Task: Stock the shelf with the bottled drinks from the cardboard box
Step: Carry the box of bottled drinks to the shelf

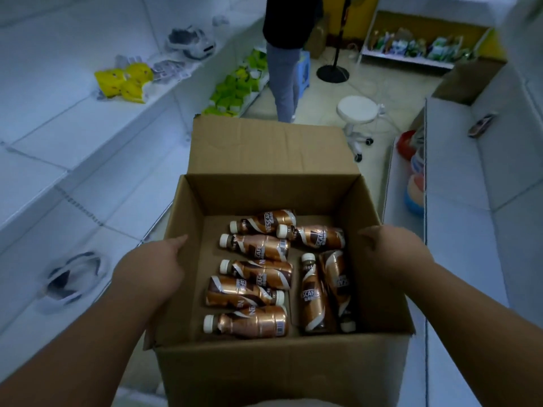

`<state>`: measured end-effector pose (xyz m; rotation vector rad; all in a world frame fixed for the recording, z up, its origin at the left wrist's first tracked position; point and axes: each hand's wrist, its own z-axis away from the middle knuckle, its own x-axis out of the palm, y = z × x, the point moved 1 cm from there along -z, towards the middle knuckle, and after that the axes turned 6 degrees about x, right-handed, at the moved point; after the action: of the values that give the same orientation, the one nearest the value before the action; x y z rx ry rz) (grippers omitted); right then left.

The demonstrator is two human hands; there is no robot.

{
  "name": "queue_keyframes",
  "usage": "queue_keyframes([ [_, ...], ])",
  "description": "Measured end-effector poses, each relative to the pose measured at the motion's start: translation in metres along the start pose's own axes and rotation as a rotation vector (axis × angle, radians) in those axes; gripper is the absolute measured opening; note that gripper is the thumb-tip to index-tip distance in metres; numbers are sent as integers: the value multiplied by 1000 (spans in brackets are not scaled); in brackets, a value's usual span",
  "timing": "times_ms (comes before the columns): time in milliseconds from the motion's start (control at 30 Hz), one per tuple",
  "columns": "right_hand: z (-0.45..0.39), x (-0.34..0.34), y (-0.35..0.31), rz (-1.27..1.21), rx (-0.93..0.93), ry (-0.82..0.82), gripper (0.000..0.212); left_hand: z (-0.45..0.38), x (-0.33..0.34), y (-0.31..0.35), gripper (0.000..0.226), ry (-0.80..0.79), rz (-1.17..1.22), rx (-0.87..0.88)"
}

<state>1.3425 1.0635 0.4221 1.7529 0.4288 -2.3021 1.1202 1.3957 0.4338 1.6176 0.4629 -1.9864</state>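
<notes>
Both hands grip the open cardboard box [282, 374] from outside: the left hand [150, 265] is pressed flat on its left wall, fingers hidden below the rim, and the right hand [390, 254] is curled over its right wall. Both forearms reach forward, slightly converging. Eight brown bottles [258, 271] lie on their sides on the box floor: six with long axes across the box, mostly caps leftward; two at the right running lengthwise, caps opposed.
</notes>
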Motion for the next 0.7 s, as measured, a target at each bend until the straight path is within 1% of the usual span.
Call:
queue_keyframes([
  [167,-75,-17,0,-9,152,25,30,-130,-33,32,67,-17,-67,142],
  [267,-122,-35,14,-7,228,9,27,-202,-52,69,68,-20,-87,222],
  [333,-160,-45,27,-6,276,-18,30,-248,-61,97,69,-29,-96,261],
  [500,-270,-65,70,-47,311,-23,36,-362,-70,180,72,-53,-135,301],
  [567,-319,-81,90,-49,322,-35,32,-405,-78,213,73,-49,-135,294],
  [633,-350,-97,103,-40,334,-20,28,-433,-88,236,73,-36,-120,304],
  [700,-393,-117,121,-47,342,-6,28,-475,-101,266,73,-21,-109,322],
])
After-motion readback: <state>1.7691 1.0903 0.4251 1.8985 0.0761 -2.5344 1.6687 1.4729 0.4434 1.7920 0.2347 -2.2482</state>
